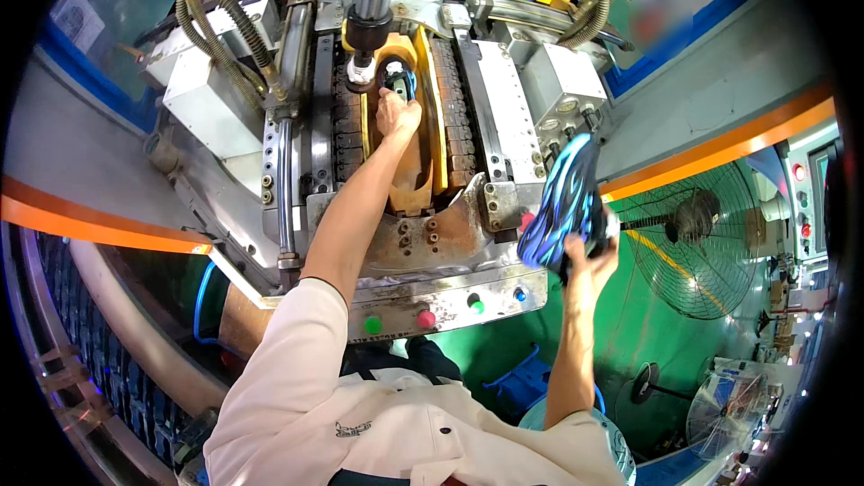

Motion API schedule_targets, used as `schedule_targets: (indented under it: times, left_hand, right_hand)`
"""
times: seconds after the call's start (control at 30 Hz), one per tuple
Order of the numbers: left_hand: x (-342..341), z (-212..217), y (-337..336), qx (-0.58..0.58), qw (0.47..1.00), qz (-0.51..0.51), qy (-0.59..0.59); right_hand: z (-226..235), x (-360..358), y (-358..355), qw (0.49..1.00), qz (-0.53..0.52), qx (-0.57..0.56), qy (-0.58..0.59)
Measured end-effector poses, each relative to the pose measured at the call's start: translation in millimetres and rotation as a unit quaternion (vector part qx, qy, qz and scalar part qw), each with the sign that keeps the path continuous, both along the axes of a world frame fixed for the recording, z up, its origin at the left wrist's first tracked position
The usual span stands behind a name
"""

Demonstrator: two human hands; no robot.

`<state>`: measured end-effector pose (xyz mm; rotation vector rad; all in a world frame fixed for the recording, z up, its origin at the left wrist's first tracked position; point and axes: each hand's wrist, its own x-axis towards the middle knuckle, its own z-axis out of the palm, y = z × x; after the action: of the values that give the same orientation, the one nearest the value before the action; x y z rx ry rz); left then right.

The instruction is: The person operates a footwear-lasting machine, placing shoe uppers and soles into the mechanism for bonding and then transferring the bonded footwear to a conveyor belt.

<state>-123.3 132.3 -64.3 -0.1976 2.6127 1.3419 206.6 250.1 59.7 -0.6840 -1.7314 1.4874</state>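
My left arm stretches forward into the machine, where my left hand (399,115) is closed at the near end of a dark shoe (395,75) with some blue on its side. That shoe sits in the yellow-brown trough (414,162) between two rows of dark segmented pads, close beside the white tip of the upright press rod (363,72). Off to the right, outside the machine bed, my right hand (589,263) grips another shoe (565,202), black with wavy blue and purple streaks. This one is held up on end, and its underside is hidden.
A front panel with green, red and blue buttons (425,319) runs along the machine's near edge. White boxes (565,81) and ribbed hoses (225,18) flank the bed. An orange-edged frame (720,146) and a large caged fan (693,238) stand at the right.
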Motion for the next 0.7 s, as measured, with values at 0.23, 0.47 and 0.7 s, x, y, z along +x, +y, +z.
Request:
schedule_targets:
  times: [0.23, 0.47, 0.7]
  left_hand:
    - [100, 60, -143, 0.552, 0.803, 0.002, -0.225]
    - [296, 129, -312, 0.434, 0.887, 0.139, -0.072]
    - [446, 138, -358, 0.380, 0.822, 0.414, 0.095]
  right_hand:
    - [23, -213, 24, 0.948, 0.164, 0.163, -0.217]
    - [-85, -352, -66, 0.870, 0.140, 0.265, -0.392]
    - [-111, -362, -105, 0.834, 0.138, 0.295, -0.445]
